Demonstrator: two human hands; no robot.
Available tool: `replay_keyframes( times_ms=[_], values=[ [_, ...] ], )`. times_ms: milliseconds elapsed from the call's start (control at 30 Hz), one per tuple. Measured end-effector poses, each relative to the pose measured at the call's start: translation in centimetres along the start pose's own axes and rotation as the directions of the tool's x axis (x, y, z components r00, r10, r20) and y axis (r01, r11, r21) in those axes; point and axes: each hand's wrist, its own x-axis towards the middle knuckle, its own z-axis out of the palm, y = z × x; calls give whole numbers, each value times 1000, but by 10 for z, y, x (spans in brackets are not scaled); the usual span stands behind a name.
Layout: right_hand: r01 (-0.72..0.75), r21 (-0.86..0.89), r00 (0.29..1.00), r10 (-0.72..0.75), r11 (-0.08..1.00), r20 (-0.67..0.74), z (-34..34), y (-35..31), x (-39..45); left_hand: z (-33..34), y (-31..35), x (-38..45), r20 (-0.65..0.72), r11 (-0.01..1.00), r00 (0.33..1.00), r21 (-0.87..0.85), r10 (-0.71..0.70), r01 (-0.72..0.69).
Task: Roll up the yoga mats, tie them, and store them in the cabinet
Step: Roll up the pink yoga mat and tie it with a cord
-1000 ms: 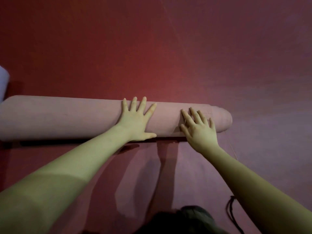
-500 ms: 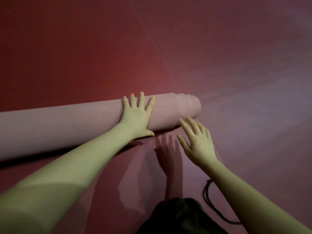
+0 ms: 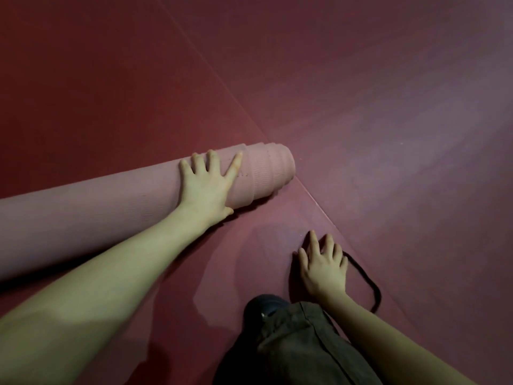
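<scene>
A pink yoga mat (image 3: 111, 201) lies rolled into a thick tube across the left half of the view, its stepped end (image 3: 273, 170) pointing right. My left hand (image 3: 206, 184) presses flat on the roll near that end, fingers spread. My right hand (image 3: 323, 263) is off the roll, low over the red floor mat (image 3: 222, 259) with fingers straight, right beside a black cord (image 3: 366, 282) that loops along the floor mat's edge. Whether the fingers touch the cord I cannot tell.
The red floor mat's edge (image 3: 327, 215) runs diagonally from upper left to lower right, with purplish floor (image 3: 388, 120) beyond it. My knee in dark trousers (image 3: 291, 343) is at the bottom centre, close to my right hand.
My right hand has left the roll and dropped down to the floor mat beside the black cord. The view has swung, so the roll's end now sits near the centre. My left hand stays on the roll.
</scene>
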Motion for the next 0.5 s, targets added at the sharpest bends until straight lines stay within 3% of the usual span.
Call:
replay_keyframes(
  times_ms=[167,333,400,500],
  values=[
    [151,79,988,-147,985,-53,-7,-22,34,-1,-5,7,19,1000,1000,-2,4,-4],
    [411,50,910,-407,910,-79,-29,-43,70,-1,-12,19,56,1000,998,-29,10,-8],
    [401,-3,907,-398,916,-135,-34,-47,71,-2,-18,27,64,999,998,-54,8,-5],
    [239,19,926,-223,971,-304,-24,-45,61,-3,-26,36,73,998,997,-65,31,-27]
  ],
)
